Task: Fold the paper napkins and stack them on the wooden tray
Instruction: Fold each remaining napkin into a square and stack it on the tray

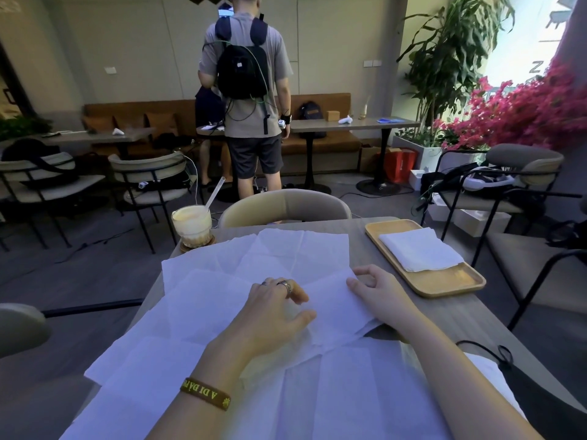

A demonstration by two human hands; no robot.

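Observation:
Several unfolded white paper napkins [222,300] lie spread and overlapping across the grey table [444,315]. My left hand [276,309], with rings and a wristband, rests flat on the top napkin near its middle. My right hand [374,289] pinches that napkin's right corner between thumb and forefinger. A wooden tray [444,282] sits at the far right of the table, carrying a stack of folded white napkins [421,249].
A glass of iced drink [192,227] with a straw stands on a coaster at the table's far left corner. A chair back [286,206] faces me across the table. A person with a backpack [244,100] stands beyond; chairs stand on both sides.

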